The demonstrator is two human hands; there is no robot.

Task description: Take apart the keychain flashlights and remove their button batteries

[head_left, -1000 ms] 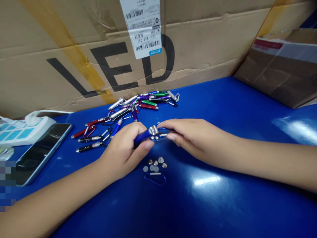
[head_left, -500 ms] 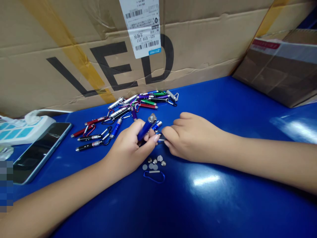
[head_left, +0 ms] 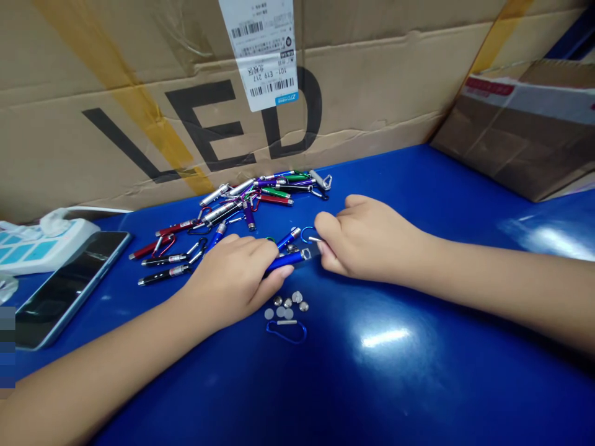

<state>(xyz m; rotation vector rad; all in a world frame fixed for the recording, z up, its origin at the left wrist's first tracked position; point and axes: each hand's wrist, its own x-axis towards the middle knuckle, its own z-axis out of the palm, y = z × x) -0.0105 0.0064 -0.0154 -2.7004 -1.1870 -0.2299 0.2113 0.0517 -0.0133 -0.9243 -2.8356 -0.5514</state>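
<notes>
While cells [head_left: 284, 306] and a clip [head_left: 287, 331] are lying loose on the surface [head_left: 418, 384], I am seeing the left hand [head_left: 232, 275] gripping a blue torch [head_left: 289, 257] beside them, the right hand [head_left: 367, 238] pinching its end, the pile [head_left: 242, 204] waiting.

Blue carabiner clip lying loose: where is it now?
Head view, lower centre: the blue carabiner lies on the blue table, just camera-side of the small silver discs, beside the left hand.

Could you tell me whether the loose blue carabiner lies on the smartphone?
No, the blue carabiner lies on the table beside the button cells, apart from the smartphone.
</notes>
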